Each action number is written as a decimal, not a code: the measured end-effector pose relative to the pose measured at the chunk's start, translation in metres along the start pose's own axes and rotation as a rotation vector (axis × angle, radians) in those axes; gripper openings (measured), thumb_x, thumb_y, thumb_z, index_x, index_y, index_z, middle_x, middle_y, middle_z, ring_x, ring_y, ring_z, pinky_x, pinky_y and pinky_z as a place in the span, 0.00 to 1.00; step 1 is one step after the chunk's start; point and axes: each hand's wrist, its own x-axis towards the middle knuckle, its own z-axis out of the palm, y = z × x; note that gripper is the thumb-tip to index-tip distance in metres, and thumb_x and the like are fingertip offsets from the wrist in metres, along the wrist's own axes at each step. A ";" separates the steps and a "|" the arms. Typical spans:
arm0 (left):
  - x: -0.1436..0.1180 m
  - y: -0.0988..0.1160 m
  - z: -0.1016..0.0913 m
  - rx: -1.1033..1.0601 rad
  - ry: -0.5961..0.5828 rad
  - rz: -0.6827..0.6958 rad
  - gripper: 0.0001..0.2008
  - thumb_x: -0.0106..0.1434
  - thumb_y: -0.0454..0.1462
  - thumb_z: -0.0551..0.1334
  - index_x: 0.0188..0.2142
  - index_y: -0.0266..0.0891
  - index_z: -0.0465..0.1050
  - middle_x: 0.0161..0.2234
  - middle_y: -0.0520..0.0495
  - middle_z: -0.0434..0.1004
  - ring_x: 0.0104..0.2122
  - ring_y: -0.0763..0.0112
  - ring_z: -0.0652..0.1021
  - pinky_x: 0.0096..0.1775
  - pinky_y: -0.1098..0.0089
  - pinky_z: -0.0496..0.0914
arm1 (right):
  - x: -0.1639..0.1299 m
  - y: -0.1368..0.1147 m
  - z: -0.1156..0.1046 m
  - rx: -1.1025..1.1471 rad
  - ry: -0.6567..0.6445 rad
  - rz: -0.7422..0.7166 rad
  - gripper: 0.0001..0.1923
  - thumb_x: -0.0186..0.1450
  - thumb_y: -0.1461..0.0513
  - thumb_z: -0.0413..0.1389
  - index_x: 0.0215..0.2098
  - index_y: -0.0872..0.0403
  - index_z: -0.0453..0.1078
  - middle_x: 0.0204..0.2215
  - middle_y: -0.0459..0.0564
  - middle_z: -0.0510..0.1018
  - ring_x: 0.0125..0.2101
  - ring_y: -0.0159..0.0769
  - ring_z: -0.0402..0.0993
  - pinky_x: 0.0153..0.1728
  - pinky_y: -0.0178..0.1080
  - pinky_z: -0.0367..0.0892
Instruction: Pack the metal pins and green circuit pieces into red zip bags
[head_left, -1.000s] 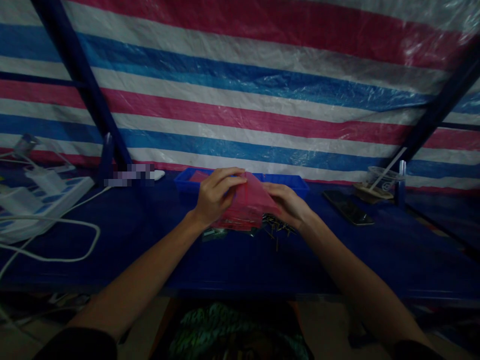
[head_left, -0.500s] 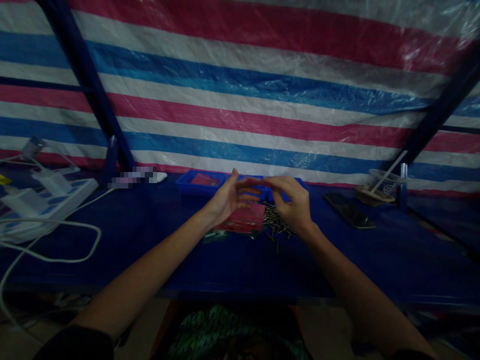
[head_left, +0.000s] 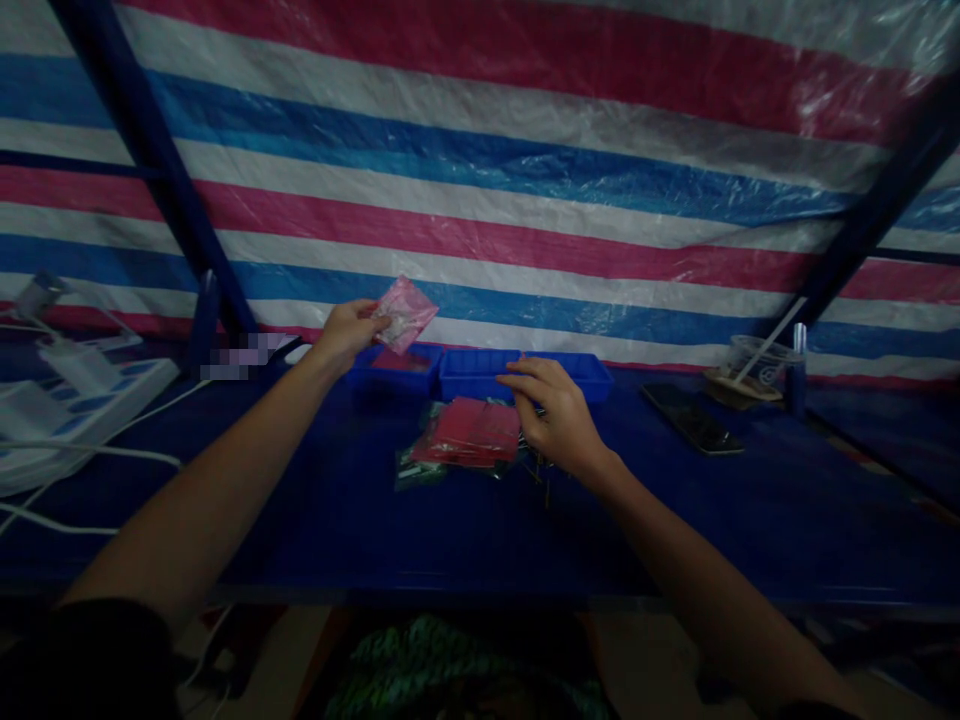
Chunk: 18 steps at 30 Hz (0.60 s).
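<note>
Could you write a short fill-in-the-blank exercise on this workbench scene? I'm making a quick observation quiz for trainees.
1. The left hand holds a small pink bag up above the blue ____.
2. The right hand rests beside a stack of ____ bags on the bench.
3. A dark phone lies flat to the ____ of the right hand.
4. The wall behind is a ____ tarpaulin in red, white and blue.

Missing words: trays; red; right; striped
</note>
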 end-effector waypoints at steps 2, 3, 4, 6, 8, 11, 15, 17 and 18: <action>0.007 -0.004 -0.012 0.107 0.058 0.000 0.21 0.56 0.32 0.61 0.49 0.27 0.64 0.38 0.45 0.72 0.31 0.72 0.69 0.35 0.70 0.65 | 0.000 -0.001 0.000 -0.004 -0.025 0.014 0.14 0.62 0.68 0.47 0.40 0.53 0.72 0.40 0.52 0.76 0.43 0.37 0.69 0.45 0.46 0.67; 0.006 -0.005 -0.016 0.201 0.077 0.041 0.21 0.56 0.33 0.61 0.49 0.28 0.65 0.39 0.44 0.71 0.34 0.70 0.69 0.39 0.68 0.65 | 0.000 -0.001 0.000 -0.003 -0.035 0.016 0.13 0.62 0.67 0.48 0.40 0.53 0.72 0.40 0.52 0.76 0.42 0.37 0.69 0.44 0.46 0.66; 0.004 -0.005 -0.019 0.336 0.086 0.110 0.19 0.56 0.34 0.61 0.48 0.29 0.66 0.41 0.44 0.70 0.37 0.68 0.69 0.42 0.66 0.64 | 0.000 -0.002 0.000 -0.001 -0.042 0.016 0.12 0.63 0.66 0.48 0.39 0.54 0.72 0.39 0.53 0.76 0.42 0.37 0.69 0.44 0.45 0.66; -0.005 -0.007 -0.019 0.665 0.073 0.286 0.15 0.58 0.34 0.58 0.45 0.31 0.68 0.42 0.43 0.69 0.41 0.64 0.69 0.45 0.65 0.62 | 0.000 -0.002 0.000 0.004 -0.049 0.014 0.12 0.63 0.66 0.48 0.38 0.56 0.73 0.39 0.54 0.76 0.42 0.38 0.69 0.44 0.45 0.66; -0.014 -0.012 -0.015 0.919 0.057 0.408 0.14 0.58 0.30 0.54 0.44 0.34 0.69 0.42 0.43 0.70 0.42 0.63 0.70 0.43 0.66 0.63 | 0.000 -0.003 -0.001 0.009 -0.046 0.012 0.11 0.63 0.65 0.48 0.38 0.56 0.73 0.38 0.55 0.75 0.41 0.37 0.68 0.44 0.44 0.65; -0.020 -0.022 -0.006 1.033 0.062 0.351 0.15 0.56 0.29 0.52 0.43 0.36 0.69 0.39 0.41 0.73 0.40 0.60 0.73 0.39 0.65 0.65 | 0.001 -0.002 -0.001 0.016 -0.039 0.021 0.10 0.63 0.65 0.49 0.37 0.54 0.72 0.37 0.53 0.75 0.41 0.37 0.68 0.43 0.45 0.65; -0.012 -0.035 -0.005 1.137 -0.027 0.165 0.14 0.58 0.39 0.54 0.43 0.40 0.71 0.38 0.41 0.76 0.39 0.54 0.75 0.38 0.62 0.66 | 0.001 -0.001 -0.001 0.007 -0.038 0.038 0.10 0.63 0.64 0.49 0.37 0.53 0.72 0.37 0.51 0.75 0.41 0.38 0.68 0.43 0.45 0.64; -0.004 -0.039 -0.009 1.148 -0.098 0.120 0.18 0.59 0.47 0.54 0.43 0.41 0.72 0.39 0.40 0.76 0.39 0.52 0.75 0.39 0.61 0.66 | 0.001 -0.001 -0.002 0.000 -0.041 0.038 0.10 0.63 0.64 0.49 0.36 0.53 0.72 0.37 0.52 0.75 0.40 0.37 0.68 0.43 0.45 0.64; 0.000 -0.040 -0.011 1.150 -0.136 0.098 0.21 0.58 0.51 0.54 0.43 0.41 0.73 0.40 0.40 0.76 0.39 0.51 0.75 0.40 0.59 0.66 | 0.001 -0.001 -0.002 -0.003 -0.044 0.039 0.10 0.64 0.64 0.48 0.36 0.53 0.72 0.37 0.52 0.74 0.40 0.37 0.68 0.43 0.44 0.64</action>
